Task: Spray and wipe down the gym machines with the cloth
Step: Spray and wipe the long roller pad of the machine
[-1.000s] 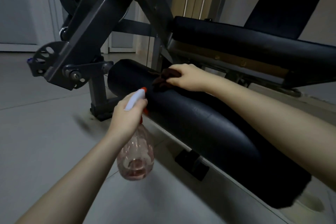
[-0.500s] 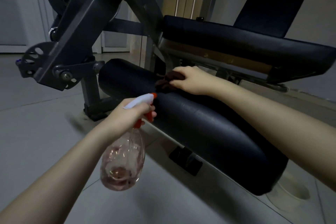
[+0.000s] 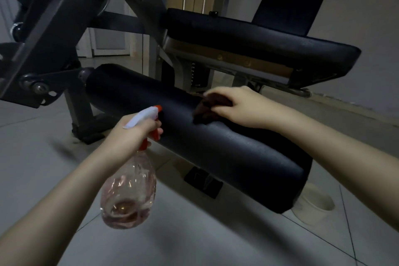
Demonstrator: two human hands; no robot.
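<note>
Left hand [image 3: 131, 134] fingers grip one spray bottle [image 3: 129, 196]; right hand [image 3: 235, 107] fingers clutch one cloth [image 3: 207, 110]

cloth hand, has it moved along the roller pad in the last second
Yes. The right hand with the cloth has slid along the roller pad, away from the pivot bracket toward the pad's free end.

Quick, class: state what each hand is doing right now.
Left hand: closed around the spray bottle.
Right hand: closed on the dark cloth, pressing it on the roller pad.
</note>
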